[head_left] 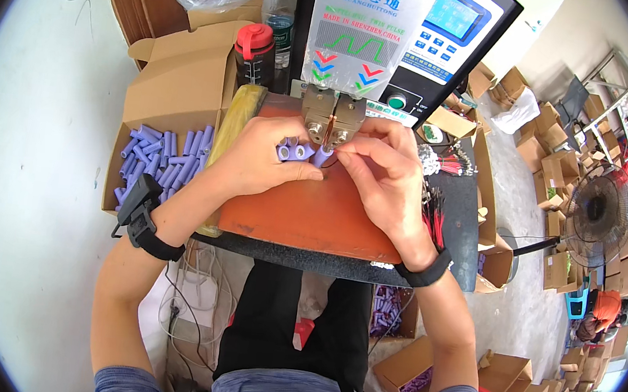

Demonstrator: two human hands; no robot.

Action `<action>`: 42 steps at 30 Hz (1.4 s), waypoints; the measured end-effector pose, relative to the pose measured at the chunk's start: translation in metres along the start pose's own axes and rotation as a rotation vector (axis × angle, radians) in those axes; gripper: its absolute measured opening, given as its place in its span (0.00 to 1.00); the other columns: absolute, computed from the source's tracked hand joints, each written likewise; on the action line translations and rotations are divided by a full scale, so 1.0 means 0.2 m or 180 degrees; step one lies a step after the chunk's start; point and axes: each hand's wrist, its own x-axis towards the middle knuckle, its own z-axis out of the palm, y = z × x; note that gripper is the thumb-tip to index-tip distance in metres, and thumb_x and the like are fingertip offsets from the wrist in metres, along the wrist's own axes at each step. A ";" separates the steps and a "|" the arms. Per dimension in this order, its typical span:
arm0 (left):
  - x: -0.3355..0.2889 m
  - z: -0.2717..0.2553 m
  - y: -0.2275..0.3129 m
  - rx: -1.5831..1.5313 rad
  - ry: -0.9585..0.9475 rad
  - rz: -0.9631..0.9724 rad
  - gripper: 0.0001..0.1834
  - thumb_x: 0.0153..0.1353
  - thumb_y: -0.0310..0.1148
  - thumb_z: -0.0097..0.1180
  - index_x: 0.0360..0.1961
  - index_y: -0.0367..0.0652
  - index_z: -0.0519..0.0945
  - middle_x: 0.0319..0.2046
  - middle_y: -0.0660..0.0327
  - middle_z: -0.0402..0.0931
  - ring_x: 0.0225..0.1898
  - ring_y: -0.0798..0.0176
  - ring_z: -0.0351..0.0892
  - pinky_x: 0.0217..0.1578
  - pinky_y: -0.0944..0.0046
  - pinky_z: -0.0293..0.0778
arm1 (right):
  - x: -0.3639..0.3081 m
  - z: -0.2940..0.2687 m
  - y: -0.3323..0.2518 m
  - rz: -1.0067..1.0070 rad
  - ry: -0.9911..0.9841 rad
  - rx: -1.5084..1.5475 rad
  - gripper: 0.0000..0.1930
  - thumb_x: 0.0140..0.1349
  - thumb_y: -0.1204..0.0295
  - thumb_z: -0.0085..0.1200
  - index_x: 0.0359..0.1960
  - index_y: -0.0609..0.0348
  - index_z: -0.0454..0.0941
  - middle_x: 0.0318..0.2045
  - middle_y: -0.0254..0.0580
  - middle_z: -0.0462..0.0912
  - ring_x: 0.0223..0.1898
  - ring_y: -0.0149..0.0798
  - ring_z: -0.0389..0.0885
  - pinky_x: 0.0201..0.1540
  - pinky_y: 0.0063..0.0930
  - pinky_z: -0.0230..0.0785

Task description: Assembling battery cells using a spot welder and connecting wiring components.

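Note:
My left hand (261, 148) is closed around several purple cylindrical battery cells (302, 152), their ends facing up toward me. One more purple cell (322, 155) stands out toward my right hand, directly below the copper electrodes (330, 130) of the spot welder (355, 39). My right hand (387, 169) pinches a thin dark wire (330, 164) at that cell's end; the fingertips hide most of the joint. Both hands are over an orange-brown work mat (312, 215). Whether the electrodes touch the cell I cannot tell.
On the left, an open cardboard box (180, 86) holds many loose purple cells (161, 153). Behind the mat stand a red-capped bottle (254, 53) and a clear bottle (277, 20). Red and black wire bundles (433, 212) lie to the right. A fan (599, 211) stands farther right among cartons.

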 end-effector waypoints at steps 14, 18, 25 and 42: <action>-0.03 -0.01 0.07 -0.0151 0.0239 0.0148 0.15 0.45 0.27 0.70 0.31 0.40 0.76 0.31 0.62 0.81 0.31 0.66 0.79 0.35 0.68 0.73 | -0.26 -0.49 -0.18 0.1538 -0.0259 0.0776 0.05 0.58 0.83 0.55 0.35 0.63 0.80 0.33 0.39 0.82 0.36 0.30 0.78 0.42 0.23 0.70; -0.05 -0.02 0.07 -0.0037 0.0103 -0.0012 0.13 0.43 0.24 0.70 0.31 0.40 0.79 0.31 0.63 0.80 0.34 0.71 0.78 0.38 0.69 0.72 | -0.35 -0.73 -0.24 0.1835 0.0157 0.0827 0.04 0.62 0.81 0.53 0.37 0.67 0.77 0.31 0.40 0.82 0.34 0.29 0.80 0.40 0.21 0.71; -0.03 -0.01 0.08 -0.0002 0.0027 0.0093 0.12 0.46 0.25 0.68 0.33 0.39 0.79 0.28 0.61 0.78 0.30 0.70 0.76 0.33 0.69 0.70 | -0.79 -1.11 -0.14 0.3052 -0.0203 0.0142 0.03 0.63 0.81 0.51 0.36 0.66 0.77 0.28 0.38 0.82 0.31 0.29 0.81 0.35 0.20 0.72; -0.03 0.00 0.03 -0.0432 -0.0019 -0.0361 0.14 0.58 0.28 0.60 0.45 0.35 0.79 0.29 0.63 0.78 0.29 0.75 0.72 0.31 0.73 0.68 | -0.69 -0.70 0.45 0.2859 -0.1275 -0.1709 0.13 0.53 0.61 0.59 0.26 0.59 0.81 0.22 0.46 0.82 0.26 0.44 0.83 0.34 0.34 0.74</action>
